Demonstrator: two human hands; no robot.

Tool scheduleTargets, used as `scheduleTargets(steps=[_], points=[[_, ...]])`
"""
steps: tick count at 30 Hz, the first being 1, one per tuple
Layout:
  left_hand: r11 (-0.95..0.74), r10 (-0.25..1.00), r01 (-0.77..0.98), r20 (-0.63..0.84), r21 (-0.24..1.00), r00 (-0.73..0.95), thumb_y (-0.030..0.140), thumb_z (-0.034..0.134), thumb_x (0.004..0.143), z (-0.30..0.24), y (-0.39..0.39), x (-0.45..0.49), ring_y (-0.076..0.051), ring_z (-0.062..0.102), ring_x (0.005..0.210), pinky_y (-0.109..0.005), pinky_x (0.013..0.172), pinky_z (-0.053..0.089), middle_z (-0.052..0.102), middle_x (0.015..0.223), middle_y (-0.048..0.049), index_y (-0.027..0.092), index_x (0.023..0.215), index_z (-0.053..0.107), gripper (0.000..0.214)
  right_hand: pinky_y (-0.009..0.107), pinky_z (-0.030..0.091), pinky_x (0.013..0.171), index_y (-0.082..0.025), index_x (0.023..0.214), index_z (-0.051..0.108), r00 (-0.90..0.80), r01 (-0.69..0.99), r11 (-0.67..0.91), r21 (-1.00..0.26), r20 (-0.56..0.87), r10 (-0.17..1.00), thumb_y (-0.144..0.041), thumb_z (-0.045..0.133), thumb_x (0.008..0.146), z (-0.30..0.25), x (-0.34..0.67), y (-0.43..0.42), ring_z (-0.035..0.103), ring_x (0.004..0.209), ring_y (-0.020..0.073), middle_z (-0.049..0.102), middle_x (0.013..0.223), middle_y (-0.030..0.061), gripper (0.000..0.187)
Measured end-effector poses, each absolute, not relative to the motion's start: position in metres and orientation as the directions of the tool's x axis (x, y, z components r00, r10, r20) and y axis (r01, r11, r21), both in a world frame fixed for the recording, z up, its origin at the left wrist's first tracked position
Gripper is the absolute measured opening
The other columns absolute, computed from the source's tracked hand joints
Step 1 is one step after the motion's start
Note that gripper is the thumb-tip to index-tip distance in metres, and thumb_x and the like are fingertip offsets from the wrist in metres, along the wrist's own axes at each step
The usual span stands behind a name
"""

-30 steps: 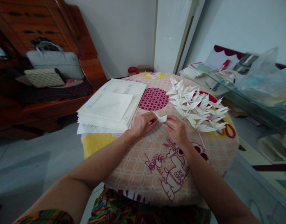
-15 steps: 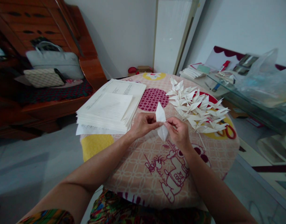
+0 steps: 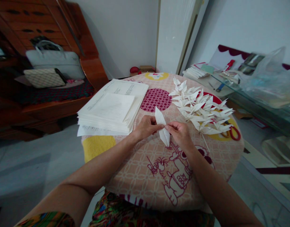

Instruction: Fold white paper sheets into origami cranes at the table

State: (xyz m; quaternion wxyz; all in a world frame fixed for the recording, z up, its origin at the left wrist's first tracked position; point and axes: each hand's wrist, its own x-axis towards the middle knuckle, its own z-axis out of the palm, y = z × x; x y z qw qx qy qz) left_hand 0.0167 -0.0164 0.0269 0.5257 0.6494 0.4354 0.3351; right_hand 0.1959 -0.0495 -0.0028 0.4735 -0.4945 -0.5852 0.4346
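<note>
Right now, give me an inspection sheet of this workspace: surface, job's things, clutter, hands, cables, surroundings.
Surface: pink patterned tablecloth, cartoon print.
Job's things: folded white paper piece, centre; pointed white paper shapes, right; stacked white paper sheets, left.
Clutter: red-handled scissors beside the shapes.
Hands: left hand and right hand pinch the piece.
Cables: nothing seen clearly.
Surroundings: brown wooden bench with grey handbag, left; clear plastic bag, right.

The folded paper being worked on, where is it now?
In the head view, the folded paper is near the center, held between left hand and right hand, right of the paper stack.
</note>
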Motion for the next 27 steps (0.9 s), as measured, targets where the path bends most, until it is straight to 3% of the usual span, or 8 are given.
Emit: scheduleTargets(steps=[4,8,13,17,22,27], points=[[-0.055,0.909,0.213,-0.039,0.976,0.415,0.025,0.069,0.078,0.025,-0.017,0.018,-0.005,0.043,0.037,-0.017,0.04,0.029,0.051,0.043,0.0037,0.012,0.057,0.057,0.027,0.025,0.039,0.053,-0.018,0.071,0.068,-0.077,0.188,0.138,-0.972,0.126,0.989,-0.037,0.065,0.079,-0.004,0.196,-0.05,0.053,0.057,0.0136,0.063,0.062,-0.0002,0.021],[-0.06,0.899,0.196,-0.033,0.979,0.437,0.024,0.069,0.078,0.023,-0.018,0.02,-0.005,0.043,0.036,-0.017,0.038,0.029,0.051,0.042,0.0038,0.012,0.058,0.058,0.025,0.025,0.038,0.051,-0.018,0.066,0.067,-0.01,0.127,0.042,-0.991,0.041,0.999,-0.037,0.068,0.072,-0.003,0.193,-0.05,0.051,0.054,0.0128,0.061,0.058,-0.0006,0.02],[-0.029,0.95,0.13,-0.013,0.991,0.313,0.026,0.07,0.077,0.013,-0.013,0.019,-0.006,0.045,0.035,-0.017,0.037,0.032,0.054,0.045,0.003,0.013,0.062,0.058,0.023,0.025,0.042,0.049,-0.018,0.067,0.068,-0.007,-0.032,-0.133,-0.991,-0.133,0.991,-0.042,0.075,0.063,-0.002,0.192,-0.048,0.054,0.052,0.0135,0.065,0.059,0.0003,0.025],[0.026,0.966,0.048,-0.037,0.998,0.254,0.027,0.073,0.074,0.007,-0.011,0.021,-0.006,0.046,0.035,-0.017,0.037,0.035,0.055,0.046,0.0033,0.013,0.064,0.059,0.022,0.023,0.038,0.046,-0.019,0.062,0.067,0.001,-0.017,-0.139,-0.99,-0.139,0.99,-0.039,0.075,0.06,-0.004,0.195,-0.046,0.05,0.048,0.0117,0.062,0.054,-0.0009,0.022],[0.138,0.93,-0.026,-0.121,0.99,0.347,0.027,0.076,0.071,0.009,-0.011,0.02,-0.007,0.052,0.041,-0.019,0.041,0.044,0.06,0.051,0.0012,0.01,0.072,0.064,0.021,0.023,0.035,0.043,-0.021,0.062,0.064,-0.054,0.003,-0.177,-0.984,-0.177,0.983,-0.037,0.074,0.06,-0.003,0.205,-0.042,0.048,0.046,0.0109,0.059,0.051,-0.0031,0.02],[0.114,0.835,-0.069,-0.058,0.991,0.548,0.024,0.082,0.065,0.017,-0.006,0.008,-0.01,0.062,0.055,-0.022,0.055,0.053,0.069,0.07,-0.0028,0.01,0.093,0.068,0.033,0.023,0.034,0.042,-0.022,0.066,0.062,-0.179,0.015,-0.248,-0.969,-0.247,0.952,-0.035,0.07,0.062,0.003,0.217,-0.04,0.048,0.045,0.0115,0.057,0.052,-0.0046,0.016]])
